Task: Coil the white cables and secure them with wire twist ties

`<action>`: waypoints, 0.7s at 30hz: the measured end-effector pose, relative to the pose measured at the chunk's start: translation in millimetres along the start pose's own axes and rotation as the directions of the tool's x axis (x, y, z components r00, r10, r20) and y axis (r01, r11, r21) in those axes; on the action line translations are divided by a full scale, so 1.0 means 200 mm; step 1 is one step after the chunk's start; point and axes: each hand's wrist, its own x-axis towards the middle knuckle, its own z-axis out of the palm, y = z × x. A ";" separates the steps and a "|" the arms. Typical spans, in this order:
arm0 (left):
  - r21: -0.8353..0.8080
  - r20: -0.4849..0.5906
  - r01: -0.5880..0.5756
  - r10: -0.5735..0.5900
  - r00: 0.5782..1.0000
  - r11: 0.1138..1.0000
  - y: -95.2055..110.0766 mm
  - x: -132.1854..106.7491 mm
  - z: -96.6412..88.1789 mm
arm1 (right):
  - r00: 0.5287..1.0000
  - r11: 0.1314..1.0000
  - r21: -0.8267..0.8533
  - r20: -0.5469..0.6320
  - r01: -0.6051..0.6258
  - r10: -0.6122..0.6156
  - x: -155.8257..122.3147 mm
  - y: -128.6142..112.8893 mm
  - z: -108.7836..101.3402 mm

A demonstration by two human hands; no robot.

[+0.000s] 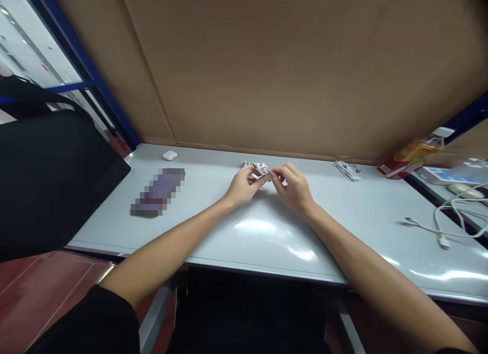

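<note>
A small coiled bundle of white cable (261,168) is held above the table, near its back edge. My left hand (244,185) is closed around the lower left side of the bundle, thumb and fingers pinching it. At the bundle's right end, the thumb and forefinger of my right hand (292,186) pinch together on something small and dark that I cannot make out. My fingertips nearly meet there and hide part of the cable.
A white earphone case (170,155) and a blurred-out flat object (158,191) lie to the left. Rightward are another tied white cable (347,171), a drink bottle (414,153) and a loose white cable (457,234). A cardboard panel (267,74) rises behind; a black bag (46,171) hangs left.
</note>
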 end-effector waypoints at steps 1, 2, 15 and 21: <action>0.061 -0.021 -0.056 0.057 0.998 0.997 0.00 0.00 0.00 | 1.000 1.000 0.006 0.001 -0.016 0.016 0.00 -0.01 0.00; 0.120 -0.029 -0.112 0.117 0.993 0.986 0.00 0.00 -0.01 | 0.999 0.999 0.014 0.006 -0.035 0.034 0.00 -0.01 0.00; 0.485 0.200 -0.597 0.583 0.787 0.639 -0.05 0.06 -0.12 | 0.781 0.691 0.388 0.442 -0.610 0.441 0.03 -0.10 -0.09; 0.377 0.270 -0.691 0.640 0.719 0.617 -0.04 0.07 -0.14 | 0.424 0.084 0.418 0.860 -0.905 0.283 0.07 -0.06 -0.16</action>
